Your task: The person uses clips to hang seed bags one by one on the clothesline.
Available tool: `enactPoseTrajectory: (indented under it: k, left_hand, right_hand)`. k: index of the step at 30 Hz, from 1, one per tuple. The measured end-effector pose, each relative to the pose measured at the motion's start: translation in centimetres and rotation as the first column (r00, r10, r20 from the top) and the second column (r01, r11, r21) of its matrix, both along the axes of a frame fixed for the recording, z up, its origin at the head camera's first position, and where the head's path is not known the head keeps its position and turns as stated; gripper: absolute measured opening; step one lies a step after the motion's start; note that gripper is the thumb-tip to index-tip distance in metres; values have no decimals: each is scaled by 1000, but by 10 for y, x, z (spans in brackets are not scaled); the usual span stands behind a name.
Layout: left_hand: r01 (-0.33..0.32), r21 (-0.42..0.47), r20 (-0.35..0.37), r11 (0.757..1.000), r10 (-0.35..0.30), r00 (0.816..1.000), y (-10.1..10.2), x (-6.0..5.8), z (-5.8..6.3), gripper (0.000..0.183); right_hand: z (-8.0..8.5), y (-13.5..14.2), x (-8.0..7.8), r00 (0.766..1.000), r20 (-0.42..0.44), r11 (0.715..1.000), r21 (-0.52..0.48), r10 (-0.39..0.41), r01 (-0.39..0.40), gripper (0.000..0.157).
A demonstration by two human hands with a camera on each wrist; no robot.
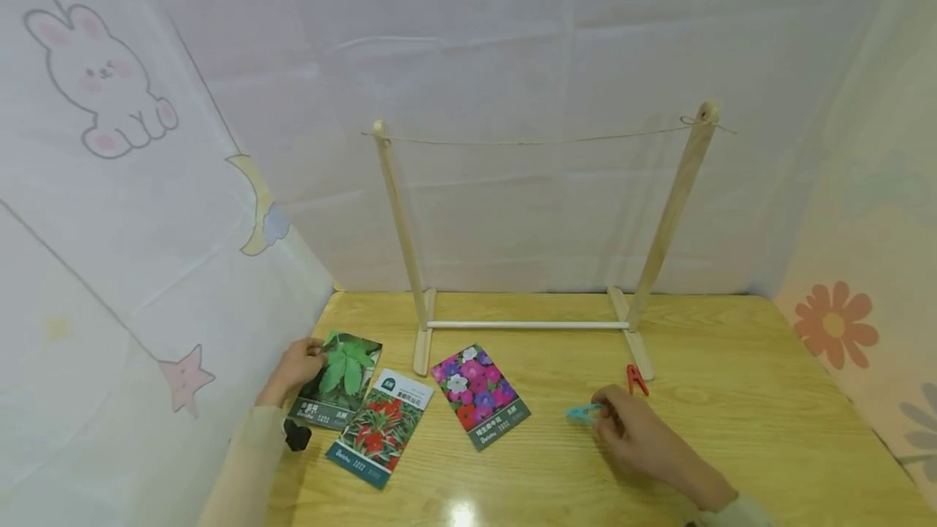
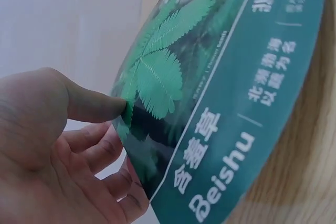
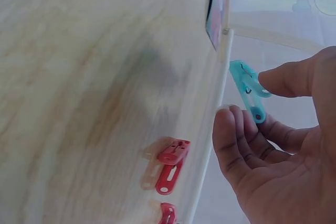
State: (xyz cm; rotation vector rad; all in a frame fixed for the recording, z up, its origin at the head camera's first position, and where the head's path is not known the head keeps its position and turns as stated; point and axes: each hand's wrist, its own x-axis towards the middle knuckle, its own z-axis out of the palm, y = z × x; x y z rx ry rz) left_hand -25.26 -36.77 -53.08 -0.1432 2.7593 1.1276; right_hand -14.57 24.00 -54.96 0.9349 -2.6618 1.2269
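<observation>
My left hand (image 1: 298, 368) pinches the left edge of a seed packet (image 1: 342, 372) with green leaves on it. In the left wrist view its thumb lies on the printed face of the packet (image 2: 157, 87), fingers behind. Over the right part of the table, my right hand (image 1: 633, 437) holds a light-blue clothespin (image 1: 583, 413) between thumb and fingers; the right wrist view shows the clothespin (image 3: 247, 88) above the tabletop. A red-flower packet (image 1: 381, 429) lies beside the leaf packet, and a pink and purple flower packet (image 1: 481, 397) lies in the middle.
Behind the packets stands a wooden frame (image 1: 669, 210) with a string (image 1: 520, 143) tied between its two posts and a white bar (image 1: 527, 324) low down. A red clothespin (image 1: 637, 379) lies by its right foot. White printed cloth (image 1: 468, 47) surrounds the table (image 1: 732, 381).
</observation>
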Motion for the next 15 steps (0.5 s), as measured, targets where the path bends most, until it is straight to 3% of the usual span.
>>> enactPoseTrajectory:
  k: [6,10,15]
  left_hand:
    - [-10,76,-1,997,10,1000,1,4,14,53]
    - [-10,103,33,995,7,999,0,11,26,56]
    - [-3,109,23,994,0,1000,4,14,37,57]
  right_hand:
    - [11,-1,-3,995,-96,1000,-28,0,-3,20]
    - [19,-3,-6,997,-79,999,-40,8,-11,19]
    - [28,-3,-8,999,-54,998,-57,-5,2,23]
